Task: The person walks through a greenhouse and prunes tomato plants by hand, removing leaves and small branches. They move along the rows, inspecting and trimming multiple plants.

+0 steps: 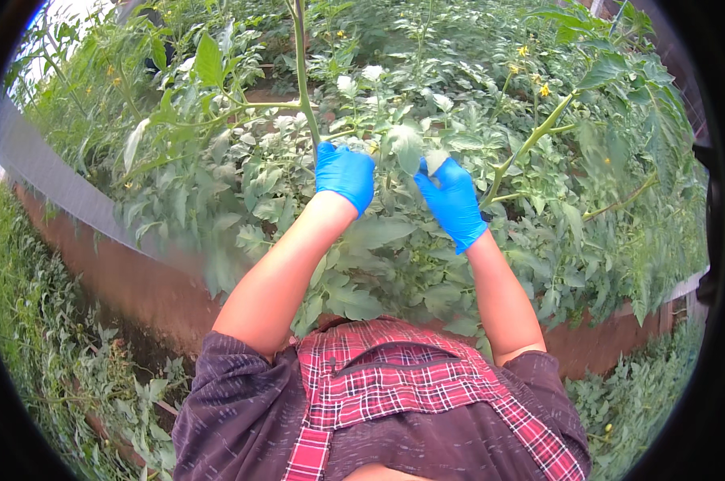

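Blue-gloved, my left hand (345, 176) is closed at the lower part of a tall tomato stem (304, 78), which runs upward out of the picture. The stem's contact with my fingers is partly hidden by the glove. My right hand (451, 198), also in a blue glove, is among the foliage to the right. Its thumb and forefinger are apart, with a pale tomato leaf (437, 161) showing at the gap. Another broad leaf (405, 147) hangs between the two hands. A thick, leaning tomato stem (533, 135) stands just right of my right hand.
Dense tomato plants fill the ground ahead, with yellow flowers (544, 90) at upper right. A side branch (242, 107) reaches left from the tall stem. A pale grey strip (80, 174) edges the bed at left, beside a brown soil path (128, 282).
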Tool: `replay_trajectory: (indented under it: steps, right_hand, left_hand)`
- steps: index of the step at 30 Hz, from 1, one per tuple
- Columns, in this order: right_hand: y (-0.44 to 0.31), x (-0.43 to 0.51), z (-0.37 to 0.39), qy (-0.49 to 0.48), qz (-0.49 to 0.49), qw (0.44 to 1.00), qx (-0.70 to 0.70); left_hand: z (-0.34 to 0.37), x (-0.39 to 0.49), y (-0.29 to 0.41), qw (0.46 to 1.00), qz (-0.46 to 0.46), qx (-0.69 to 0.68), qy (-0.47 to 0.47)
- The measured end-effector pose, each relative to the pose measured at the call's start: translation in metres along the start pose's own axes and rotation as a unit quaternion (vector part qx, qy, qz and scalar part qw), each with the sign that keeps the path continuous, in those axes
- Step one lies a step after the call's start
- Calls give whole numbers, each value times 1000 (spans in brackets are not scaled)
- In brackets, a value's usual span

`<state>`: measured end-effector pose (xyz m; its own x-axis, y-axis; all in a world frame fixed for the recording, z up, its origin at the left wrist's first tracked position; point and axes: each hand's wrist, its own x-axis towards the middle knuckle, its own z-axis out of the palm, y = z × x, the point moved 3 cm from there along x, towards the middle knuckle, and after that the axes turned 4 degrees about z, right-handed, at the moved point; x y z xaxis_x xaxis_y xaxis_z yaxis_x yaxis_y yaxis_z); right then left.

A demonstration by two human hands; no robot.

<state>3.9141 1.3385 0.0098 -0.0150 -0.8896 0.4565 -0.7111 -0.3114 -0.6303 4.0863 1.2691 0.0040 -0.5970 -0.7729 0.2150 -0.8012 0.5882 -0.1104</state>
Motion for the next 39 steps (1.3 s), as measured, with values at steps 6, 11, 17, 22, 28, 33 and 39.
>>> replay_trajectory:
  steps: [6, 11, 17, 22, 28, 33, 39]
  right_hand:
    - [-2, 14, 27, 13, -17, 982, -186]
    - [3, 15, 36, 13, -69, 982, -177]
    - [-6, 23, 26, 13, -65, 996, 53]
    - [-35, 3, -7, 2, 139, 921, 363]
    - [-12, -114, 46, -303, 385, 760, 428]
    - [27, -201, 114, -390, 497, 599, 492]
    - [43, -220, 143, -412, 449, 651, 452]
  left_hand:
    - [-2, -24, -10, 993, 43, -67, 83]
    - [-12, -36, -20, 989, 62, -99, 85]
    - [-17, -36, -31, 990, 72, -98, 74]
    - [-23, -40, -43, 981, 44, -160, 101]
    - [-26, -41, -51, 977, 56, -159, 130]
    - [-20, -31, -38, 973, 58, -184, 128]
    - [-23, -22, -31, 970, 67, -190, 137]
